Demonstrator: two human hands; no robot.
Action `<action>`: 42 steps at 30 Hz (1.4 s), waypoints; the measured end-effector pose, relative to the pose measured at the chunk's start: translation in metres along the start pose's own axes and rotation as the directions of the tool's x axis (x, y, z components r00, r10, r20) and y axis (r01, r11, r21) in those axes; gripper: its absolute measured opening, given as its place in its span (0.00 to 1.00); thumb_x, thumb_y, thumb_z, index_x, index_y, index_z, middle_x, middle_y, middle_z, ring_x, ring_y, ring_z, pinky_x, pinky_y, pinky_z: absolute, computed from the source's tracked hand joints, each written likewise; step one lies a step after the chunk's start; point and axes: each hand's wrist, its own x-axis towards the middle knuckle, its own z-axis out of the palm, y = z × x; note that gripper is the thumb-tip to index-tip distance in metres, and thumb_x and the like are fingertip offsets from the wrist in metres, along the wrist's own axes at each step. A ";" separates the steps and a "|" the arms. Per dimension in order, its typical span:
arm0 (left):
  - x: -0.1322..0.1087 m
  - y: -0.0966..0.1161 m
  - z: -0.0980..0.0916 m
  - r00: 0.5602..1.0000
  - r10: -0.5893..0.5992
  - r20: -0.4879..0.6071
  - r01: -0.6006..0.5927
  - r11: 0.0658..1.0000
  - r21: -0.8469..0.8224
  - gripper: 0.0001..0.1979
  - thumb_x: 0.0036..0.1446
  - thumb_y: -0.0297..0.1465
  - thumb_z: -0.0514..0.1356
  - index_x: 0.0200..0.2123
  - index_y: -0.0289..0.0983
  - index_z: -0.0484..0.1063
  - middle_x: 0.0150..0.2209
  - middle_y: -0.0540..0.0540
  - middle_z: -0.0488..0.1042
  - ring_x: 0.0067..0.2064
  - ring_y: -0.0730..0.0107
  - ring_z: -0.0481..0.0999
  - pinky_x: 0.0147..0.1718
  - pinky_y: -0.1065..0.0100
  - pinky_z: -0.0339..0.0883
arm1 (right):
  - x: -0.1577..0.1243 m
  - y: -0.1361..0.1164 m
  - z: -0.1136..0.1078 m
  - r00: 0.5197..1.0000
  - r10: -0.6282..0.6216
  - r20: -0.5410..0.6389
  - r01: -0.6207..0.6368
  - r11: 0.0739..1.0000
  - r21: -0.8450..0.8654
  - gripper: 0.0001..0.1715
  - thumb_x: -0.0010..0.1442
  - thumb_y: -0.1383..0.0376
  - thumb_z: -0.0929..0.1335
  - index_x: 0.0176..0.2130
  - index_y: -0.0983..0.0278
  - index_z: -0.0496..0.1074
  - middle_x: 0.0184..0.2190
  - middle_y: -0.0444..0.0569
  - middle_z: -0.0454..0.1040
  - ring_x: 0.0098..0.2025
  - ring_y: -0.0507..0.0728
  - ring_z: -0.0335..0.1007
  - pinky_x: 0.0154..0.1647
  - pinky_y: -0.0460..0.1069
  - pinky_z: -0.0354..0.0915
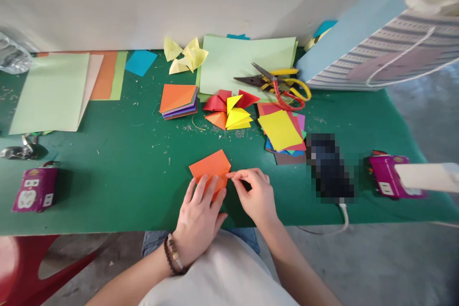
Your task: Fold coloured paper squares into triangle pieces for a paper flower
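Note:
An orange folded paper [210,166] lies near the front edge of the green table [118,177]. My left hand [198,215] rests flat on its lower part, fingers stretched out and pressing it down. My right hand [255,194] pinches the paper's right corner between thumb and forefinger. Beyond the paper sit folded red, orange and yellow paper pieces [229,107], a stack of coloured squares topped with orange [178,100] and another stack topped with yellow [281,130].
Scissors with red and yellow handles [278,83] lie on a pale green sheet [247,60]. Large sheets [53,88] lie at the left, yellow folded pieces [184,55] at the back. Purple boxes [36,189] [389,174] stand left and right; a striped bag [387,52] at right.

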 end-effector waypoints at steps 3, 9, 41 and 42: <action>-0.001 0.000 0.001 1.000 0.001 -0.018 -0.001 1.000 -0.003 0.24 0.58 0.40 0.60 0.56 0.40 0.66 0.62 0.42 0.63 0.62 0.50 0.59 0.61 0.47 0.56 | 0.010 0.002 0.002 0.999 0.008 -0.036 -0.009 0.999 -0.031 0.05 0.61 0.68 0.65 0.32 0.59 0.65 0.34 0.46 0.80 0.39 0.58 0.70 0.41 0.53 0.60; -0.002 0.000 0.001 1.000 -0.025 -0.018 0.025 0.999 -0.023 0.24 0.59 0.40 0.59 0.57 0.41 0.65 0.62 0.43 0.62 0.63 0.50 0.58 0.61 0.46 0.54 | 0.024 0.011 -0.001 0.999 0.001 -0.053 0.000 1.000 0.008 0.03 0.61 0.67 0.65 0.34 0.60 0.67 0.33 0.47 0.79 0.36 0.58 0.71 0.41 0.54 0.63; -0.004 -0.002 0.004 0.997 -0.072 0.017 0.073 0.992 -0.100 0.31 0.60 0.37 0.57 0.64 0.36 0.54 0.64 0.45 0.60 0.65 0.53 0.54 0.64 0.47 0.48 | -0.012 0.009 -0.007 0.903 -0.387 0.188 0.385 0.922 0.051 0.05 0.62 0.66 0.67 0.33 0.61 0.70 0.29 0.45 0.74 0.34 0.55 0.67 0.37 0.51 0.62; -0.004 -0.002 0.003 0.998 -0.062 0.017 0.063 0.993 -0.098 0.29 0.61 0.38 0.57 0.63 0.39 0.56 0.65 0.46 0.59 0.65 0.53 0.54 0.63 0.47 0.49 | -0.013 0.008 -0.008 0.930 -0.330 0.164 0.320 0.943 0.086 0.02 0.62 0.66 0.67 0.35 0.61 0.71 0.31 0.46 0.75 0.37 0.56 0.68 0.39 0.52 0.63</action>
